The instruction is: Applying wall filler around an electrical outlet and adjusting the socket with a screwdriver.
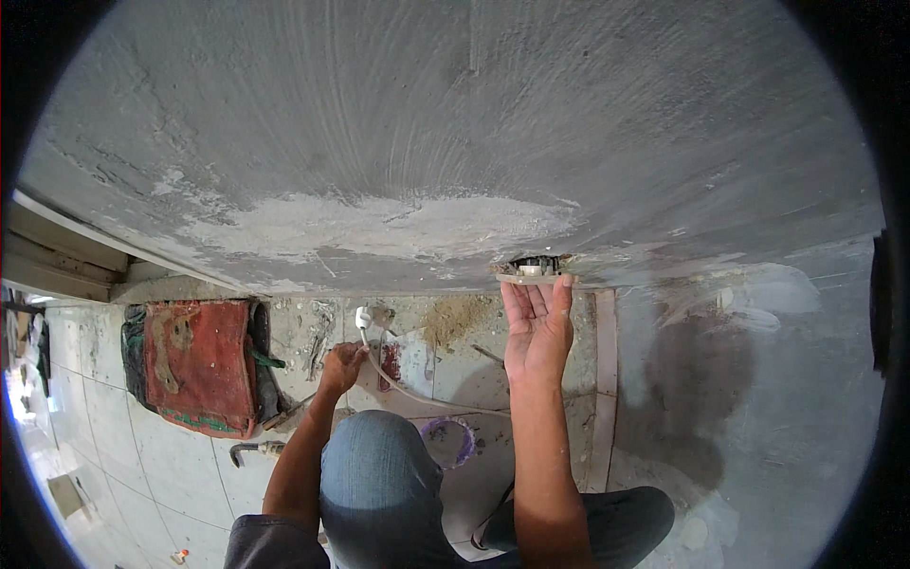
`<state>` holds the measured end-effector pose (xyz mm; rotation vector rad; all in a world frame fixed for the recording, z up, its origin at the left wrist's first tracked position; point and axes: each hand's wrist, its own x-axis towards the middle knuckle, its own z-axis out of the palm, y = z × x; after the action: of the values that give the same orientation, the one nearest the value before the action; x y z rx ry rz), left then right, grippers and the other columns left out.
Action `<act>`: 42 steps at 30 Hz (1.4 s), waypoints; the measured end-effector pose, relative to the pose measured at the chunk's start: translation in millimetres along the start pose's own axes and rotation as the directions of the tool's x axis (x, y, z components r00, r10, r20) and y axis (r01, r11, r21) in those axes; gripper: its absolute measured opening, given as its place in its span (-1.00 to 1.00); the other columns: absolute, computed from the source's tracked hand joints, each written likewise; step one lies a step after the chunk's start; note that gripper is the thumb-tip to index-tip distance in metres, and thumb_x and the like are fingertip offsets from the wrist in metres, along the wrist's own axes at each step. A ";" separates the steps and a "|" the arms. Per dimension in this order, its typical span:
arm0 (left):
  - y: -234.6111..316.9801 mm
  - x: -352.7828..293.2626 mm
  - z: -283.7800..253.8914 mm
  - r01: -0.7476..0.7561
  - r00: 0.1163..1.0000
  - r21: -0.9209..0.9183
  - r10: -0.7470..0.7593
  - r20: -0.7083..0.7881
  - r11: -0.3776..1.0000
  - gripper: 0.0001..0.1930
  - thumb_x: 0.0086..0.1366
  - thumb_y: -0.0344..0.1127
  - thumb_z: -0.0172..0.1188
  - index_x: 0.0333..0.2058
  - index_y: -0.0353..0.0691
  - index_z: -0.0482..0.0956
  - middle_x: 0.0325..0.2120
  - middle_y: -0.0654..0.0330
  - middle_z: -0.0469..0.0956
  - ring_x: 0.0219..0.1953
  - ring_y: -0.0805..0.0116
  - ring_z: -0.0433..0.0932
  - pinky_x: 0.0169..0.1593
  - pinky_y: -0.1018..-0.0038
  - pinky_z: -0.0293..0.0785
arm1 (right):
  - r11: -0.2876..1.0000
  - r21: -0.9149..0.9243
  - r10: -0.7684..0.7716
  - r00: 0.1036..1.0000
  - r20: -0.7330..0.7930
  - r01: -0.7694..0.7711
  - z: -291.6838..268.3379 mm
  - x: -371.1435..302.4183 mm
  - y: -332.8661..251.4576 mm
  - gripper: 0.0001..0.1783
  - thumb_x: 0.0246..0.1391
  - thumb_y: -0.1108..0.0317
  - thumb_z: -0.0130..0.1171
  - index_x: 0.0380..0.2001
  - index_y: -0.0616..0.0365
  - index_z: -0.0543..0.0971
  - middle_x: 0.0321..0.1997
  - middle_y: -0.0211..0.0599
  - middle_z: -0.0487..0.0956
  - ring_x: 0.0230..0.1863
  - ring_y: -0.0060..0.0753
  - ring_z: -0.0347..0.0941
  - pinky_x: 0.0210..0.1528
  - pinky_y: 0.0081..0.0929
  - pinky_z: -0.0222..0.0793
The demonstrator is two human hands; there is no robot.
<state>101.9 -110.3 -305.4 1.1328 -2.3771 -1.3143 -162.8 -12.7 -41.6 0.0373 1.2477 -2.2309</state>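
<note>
My right hand (538, 332) is raised palm up at the foot of the grey wall. Its fingers and thumb grip a pale wall socket plate (536, 280), which sits away from a rough hole (536, 261) with dark and white parts showing inside. Lower and to the left, my left hand (344, 368) is closed around a white cable (417, 398), just below its white plug (363, 318). The plug points up toward the wall, apart from the socket. From my left hand the cable curves right and passes behind my right forearm.
A worn red and black bag (209, 365) lies on the tiled floor at left, with a tool with a bent dark end (254, 450) nearby. A purple-rimmed round container (450, 443) stands beside my knee. Sandy debris (455, 321) lies along the wall; a doorway frame (66, 256) is far left.
</note>
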 end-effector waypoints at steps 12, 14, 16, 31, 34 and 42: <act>19.6 -26.2 -1.3 0.154 0.978 -0.054 -0.160 -0.137 0.987 -0.58 0.35 -0.04 0.00 -0.35 -0.34 0.59 -0.48 -0.14 0.54 -0.41 -0.18 0.50 -0.31 0.22 0.43 | 0.969 -0.201 0.142 0.990 -0.011 -0.142 -6.8 7.7 -23.5 -0.21 0.15 -0.11 0.12 0.07 0.51 0.26 0.08 0.06 0.35 0.11 -0.15 0.33 0.22 -0.15 0.36; 21.7 -39.3 2.9 0.230 0.957 -0.118 -0.246 -0.152 0.966 -0.59 0.35 -0.04 0.02 -0.30 -0.33 0.59 -0.47 -0.12 0.56 -0.41 -0.10 0.53 -0.29 0.27 0.44 | 0.945 -0.284 0.168 0.986 0.005 -0.160 -12.5 10.3 -26.6 -0.18 0.14 -0.12 0.13 0.08 0.50 0.25 0.09 0.06 0.34 0.07 -0.17 0.34 0.19 -0.15 0.38; 19.7 -51.3 6.3 0.300 0.928 -0.177 -0.330 -0.174 0.937 -0.60 0.34 -0.04 0.03 -0.25 -0.32 0.60 -0.46 -0.11 0.57 -0.41 -0.03 0.55 -0.28 0.32 0.45 | 0.941 -0.298 0.176 0.984 0.029 -0.159 -16.7 11.2 -25.7 -0.17 0.13 -0.14 0.13 0.09 0.50 0.25 0.08 0.07 0.34 0.09 -0.17 0.34 0.19 -0.16 0.38; 163.8 -13.7 96.3 -0.600 0.798 -0.014 0.599 0.065 0.800 -0.75 0.07 -0.42 0.26 -0.22 -0.26 0.57 -0.37 0.05 0.57 -0.28 0.09 0.56 -0.20 0.24 0.51 | 0.820 -0.548 0.214 0.976 0.027 -0.165 -16.5 10.4 -42.4 0.04 0.07 -0.34 0.05 0.23 0.46 0.16 0.21 -0.03 0.34 0.26 -0.18 0.23 0.31 -0.10 0.07; 212.0 30.5 209.0 -0.609 0.734 0.073 0.527 0.428 0.790 -0.77 0.19 -0.37 0.08 -0.16 -0.22 0.51 -0.14 0.01 0.49 -0.16 0.15 0.52 -0.19 0.24 0.49 | 0.797 -0.584 0.172 0.985 -0.026 -0.155 -38.7 14.5 -59.6 0.03 0.06 -0.33 0.06 0.23 0.45 0.16 0.20 -0.07 0.35 0.25 -0.20 0.24 0.30 -0.10 0.08; 143.3 55.3 297.5 -0.732 0.671 0.522 0.599 0.438 0.437 -0.78 0.21 -0.31 0.02 -0.16 -0.13 0.46 -0.15 0.14 0.45 -0.13 0.21 0.41 -0.07 0.25 0.36 | 0.848 -0.500 0.218 0.976 0.026 -0.176 -19.1 5.9 -34.0 -0.03 0.12 -0.27 0.03 0.23 0.44 0.16 0.23 -0.05 0.32 0.27 -0.21 0.22 0.31 -0.07 0.08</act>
<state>-160.3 85.4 -376.3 -0.0040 -3.0344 -0.2642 -189.3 13.1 -27.8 -0.1185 1.6548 -1.6652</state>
